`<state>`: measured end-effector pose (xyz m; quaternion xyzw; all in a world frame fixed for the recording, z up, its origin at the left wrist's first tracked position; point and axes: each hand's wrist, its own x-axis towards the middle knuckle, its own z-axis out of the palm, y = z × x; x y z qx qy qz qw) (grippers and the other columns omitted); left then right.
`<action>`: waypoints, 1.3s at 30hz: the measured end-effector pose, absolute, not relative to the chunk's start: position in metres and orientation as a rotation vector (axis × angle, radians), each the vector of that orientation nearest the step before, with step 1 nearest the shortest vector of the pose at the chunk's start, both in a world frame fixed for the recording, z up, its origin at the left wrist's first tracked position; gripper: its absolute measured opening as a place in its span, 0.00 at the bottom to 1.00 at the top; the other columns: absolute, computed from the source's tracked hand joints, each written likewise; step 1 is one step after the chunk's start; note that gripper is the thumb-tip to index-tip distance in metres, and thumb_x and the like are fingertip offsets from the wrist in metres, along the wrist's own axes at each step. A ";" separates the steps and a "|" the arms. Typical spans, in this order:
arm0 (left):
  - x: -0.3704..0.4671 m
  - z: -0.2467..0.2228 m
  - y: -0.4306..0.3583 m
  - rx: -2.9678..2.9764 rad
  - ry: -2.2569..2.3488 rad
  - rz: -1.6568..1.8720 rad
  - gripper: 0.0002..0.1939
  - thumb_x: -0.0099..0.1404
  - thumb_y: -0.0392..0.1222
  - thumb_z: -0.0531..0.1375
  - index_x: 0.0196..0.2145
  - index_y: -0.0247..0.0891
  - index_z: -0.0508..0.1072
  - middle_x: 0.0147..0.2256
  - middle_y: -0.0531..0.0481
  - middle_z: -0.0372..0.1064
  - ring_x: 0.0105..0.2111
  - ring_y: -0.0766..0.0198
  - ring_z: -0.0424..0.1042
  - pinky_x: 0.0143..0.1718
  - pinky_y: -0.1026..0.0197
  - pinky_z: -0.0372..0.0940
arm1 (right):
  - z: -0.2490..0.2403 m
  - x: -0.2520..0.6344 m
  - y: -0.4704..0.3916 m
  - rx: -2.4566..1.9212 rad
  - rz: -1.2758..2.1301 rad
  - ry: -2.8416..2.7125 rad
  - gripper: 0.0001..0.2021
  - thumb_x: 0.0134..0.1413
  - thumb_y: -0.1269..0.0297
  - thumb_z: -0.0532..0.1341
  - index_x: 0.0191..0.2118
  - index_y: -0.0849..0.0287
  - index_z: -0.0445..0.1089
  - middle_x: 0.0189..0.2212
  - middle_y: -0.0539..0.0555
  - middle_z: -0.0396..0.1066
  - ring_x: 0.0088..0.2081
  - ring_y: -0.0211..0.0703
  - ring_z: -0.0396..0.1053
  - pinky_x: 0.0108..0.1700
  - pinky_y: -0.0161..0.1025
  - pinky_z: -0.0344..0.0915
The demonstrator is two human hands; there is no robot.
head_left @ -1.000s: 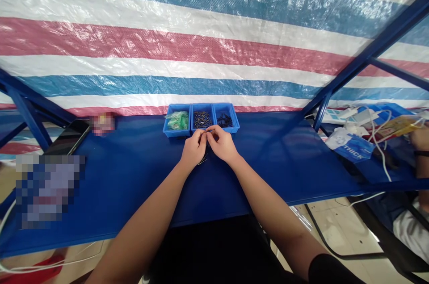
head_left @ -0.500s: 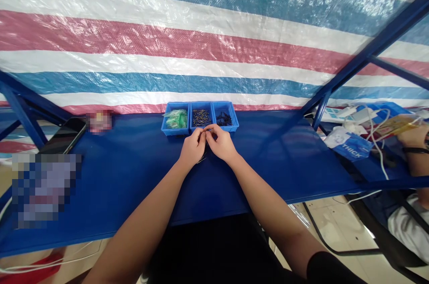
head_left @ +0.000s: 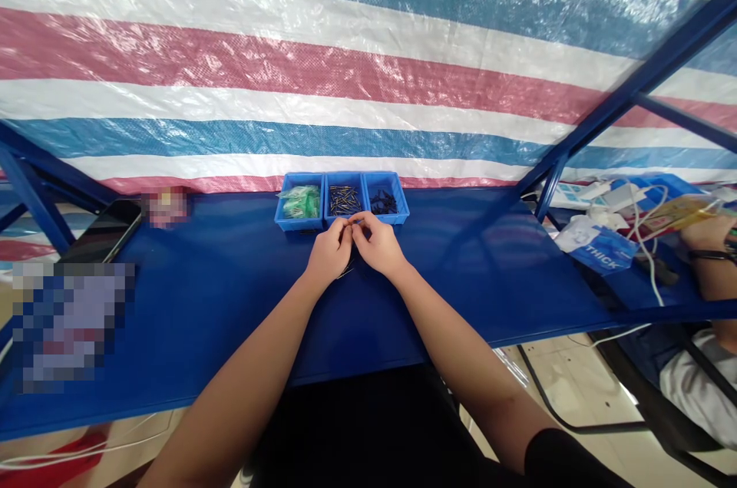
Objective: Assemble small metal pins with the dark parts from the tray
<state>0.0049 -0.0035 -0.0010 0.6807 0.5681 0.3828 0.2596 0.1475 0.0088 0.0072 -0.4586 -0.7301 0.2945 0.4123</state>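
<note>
My left hand (head_left: 330,248) and my right hand (head_left: 377,244) meet fingertip to fingertip just in front of three blue bins. Both are closed in a pinch; whatever is between the fingers is too small and hidden to name. Thin metal pieces (head_left: 346,271) stick out below my left hand, partly covered by it. The left bin holds green pieces in clear plastic bags (head_left: 302,202). In the middle bin lie many screw-like metal pieces (head_left: 344,200). Small black parts (head_left: 383,202) fill the bottom of the right bin (head_left: 403,213).
A dark phone-like slab (head_left: 104,231) and blurred-out items lie on the blue table (head_left: 230,304) at left. To the right are a blue THICK packet (head_left: 602,246), white cables and another person's hand (head_left: 708,233). Blue frame bars (head_left: 622,104) slant up on both sides before a striped sheet.
My hands stay together in nearly the same place, with only slight finger movement. The whole view has shifted a little. The bins have not moved on the table.
</note>
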 end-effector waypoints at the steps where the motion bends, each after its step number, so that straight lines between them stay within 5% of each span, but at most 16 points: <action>1: 0.005 0.000 -0.004 1.846 1.543 1.030 0.14 0.72 0.47 0.48 0.40 0.40 0.71 0.30 0.50 0.73 0.30 0.62 0.73 0.32 0.62 0.60 | 0.007 0.148 0.009 -1.155 0.743 -1.839 0.10 0.62 0.63 0.54 0.46 0.56 0.68 0.30 0.49 0.73 0.29 0.38 0.69 0.35 0.36 0.64; 39: 0.004 0.004 -0.003 1.891 1.609 0.861 0.14 0.71 0.45 0.47 0.41 0.41 0.71 0.34 0.46 0.76 0.32 0.56 0.75 0.33 0.60 0.63 | 0.006 0.149 0.010 -1.206 0.731 -1.904 0.10 0.61 0.66 0.53 0.46 0.56 0.67 0.28 0.48 0.71 0.27 0.37 0.67 0.32 0.35 0.61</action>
